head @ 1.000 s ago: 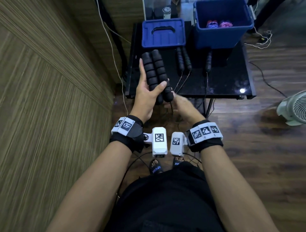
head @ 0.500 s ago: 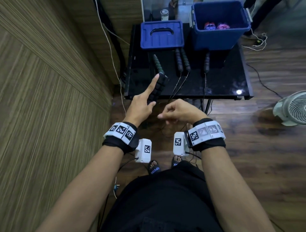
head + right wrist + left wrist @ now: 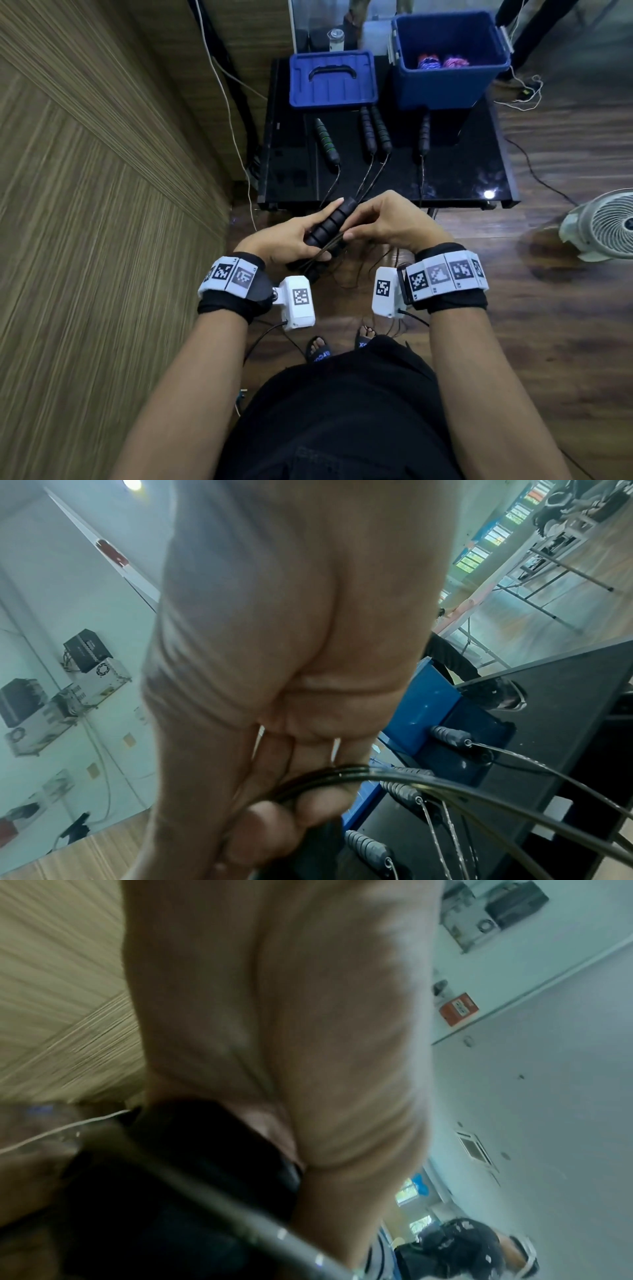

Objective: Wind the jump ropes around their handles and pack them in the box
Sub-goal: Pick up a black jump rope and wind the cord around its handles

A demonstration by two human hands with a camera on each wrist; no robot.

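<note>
At the centre of the head view, the left hand [image 3: 291, 236] grips a pair of black foam handles [image 3: 330, 222] held just in front of the black table [image 3: 455, 178]. The right hand [image 3: 387, 219] pinches loops of thin rope [image 3: 342, 775] against them. The open blue box [image 3: 448, 82] stands at the upper right, its lid [image 3: 332, 78] beside it, and more handles [image 3: 375, 132] lie on the table below
</note>
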